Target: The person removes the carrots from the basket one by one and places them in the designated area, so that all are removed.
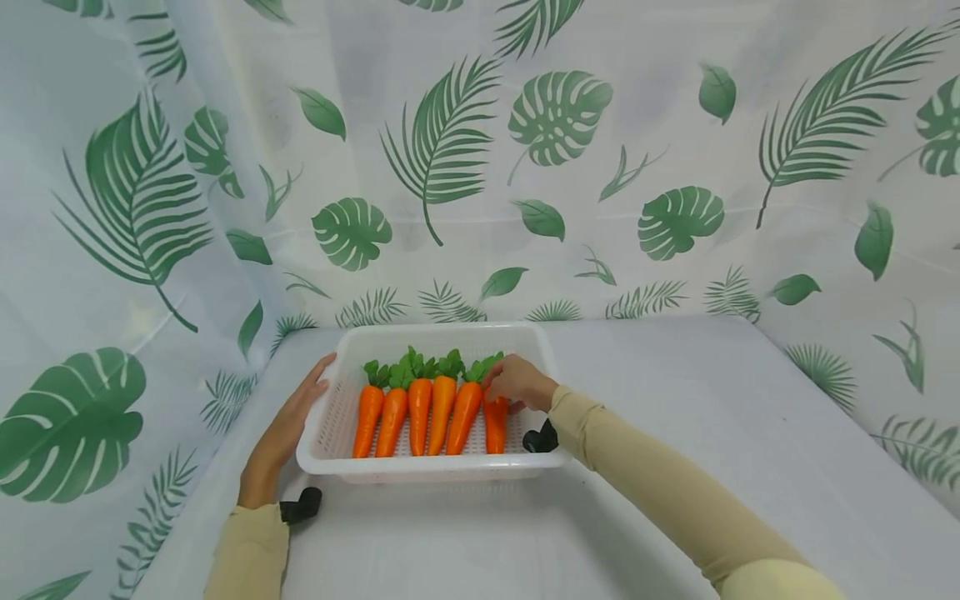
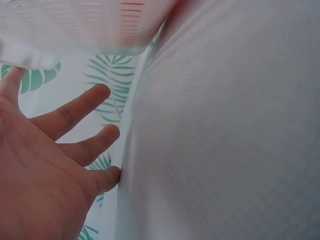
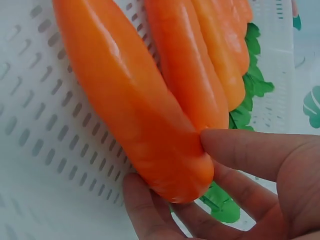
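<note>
A white perforated plastic basket [image 1: 435, 467] holds several orange carrots [image 1: 420, 417] with green leafy tops, lying side by side in a row. My right hand [image 1: 521, 383] reaches in from the right and pinches the rightmost carrot [image 3: 125, 95] near its leafy end. In the right wrist view, the thumb is on one side and fingers curl round the other. My left hand [image 1: 281, 433] is at the basket's left side, its fingertips at the rim. Seen in the left wrist view, its fingers [image 2: 75, 112] are spread and fairly straight, under the basket's raised edge.
The basket stands on a pale cloth-covered table [image 1: 675, 375]. Behind and to the left hangs a white curtain [image 1: 465, 267] printed with green leaves. Small black devices are on both wrists, one [image 1: 302, 505] at the left sleeve.
</note>
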Tool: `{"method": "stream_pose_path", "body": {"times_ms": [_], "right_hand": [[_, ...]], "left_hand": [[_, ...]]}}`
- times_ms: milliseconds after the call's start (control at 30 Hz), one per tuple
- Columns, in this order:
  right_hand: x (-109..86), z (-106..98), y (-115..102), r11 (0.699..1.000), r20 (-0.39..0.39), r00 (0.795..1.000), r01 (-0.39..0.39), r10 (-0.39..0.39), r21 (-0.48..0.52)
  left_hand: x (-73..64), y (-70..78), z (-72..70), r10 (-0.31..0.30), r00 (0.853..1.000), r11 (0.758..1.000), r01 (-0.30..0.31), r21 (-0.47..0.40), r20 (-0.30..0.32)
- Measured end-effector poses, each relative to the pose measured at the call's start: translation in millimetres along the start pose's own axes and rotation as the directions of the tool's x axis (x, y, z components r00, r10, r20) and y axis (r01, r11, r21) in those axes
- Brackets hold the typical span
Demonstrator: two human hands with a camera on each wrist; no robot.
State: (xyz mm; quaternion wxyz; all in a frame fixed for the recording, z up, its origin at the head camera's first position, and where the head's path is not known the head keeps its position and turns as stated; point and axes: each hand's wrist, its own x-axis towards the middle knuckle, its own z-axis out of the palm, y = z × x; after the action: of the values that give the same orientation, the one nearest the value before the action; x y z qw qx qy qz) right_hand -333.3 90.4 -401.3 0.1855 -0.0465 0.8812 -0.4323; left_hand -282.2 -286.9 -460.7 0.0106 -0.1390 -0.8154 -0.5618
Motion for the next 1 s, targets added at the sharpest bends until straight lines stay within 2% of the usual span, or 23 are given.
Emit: {"method": "stream_pose_path", "body": {"times_ms": [267,467,700,1000], "right_hand": [[4.4,-1,1,0.999,-0.018,1.0,0.003,-0.002,0.035],[1.0,-2,-2,0.992,-0.023,0.999,0.039,-0.037,0.118],[-0.5,-6,1,0.974,-0.007,0.998,0.062,-0.062,0.218],[-3.3,-15,-2,0.931,-0.002,0.995,0.093,-0.098,0.354]], "left_hand": [[1.6,1.8,-1.3,0.006,1.0,1.0,-0.005,-0.015,0.008],[0.7,1.0,-2.2,0.001,1.0,1.0,-0.001,-0.028,0.001],[-2.1,-3.4,-0.9,0.005,0.999,0.996,-0.002,-0.087,0.032],[-3.4,-1.1,-0.3,0.008,1.0,0.998,-0.007,-0.07,0.019]]}}
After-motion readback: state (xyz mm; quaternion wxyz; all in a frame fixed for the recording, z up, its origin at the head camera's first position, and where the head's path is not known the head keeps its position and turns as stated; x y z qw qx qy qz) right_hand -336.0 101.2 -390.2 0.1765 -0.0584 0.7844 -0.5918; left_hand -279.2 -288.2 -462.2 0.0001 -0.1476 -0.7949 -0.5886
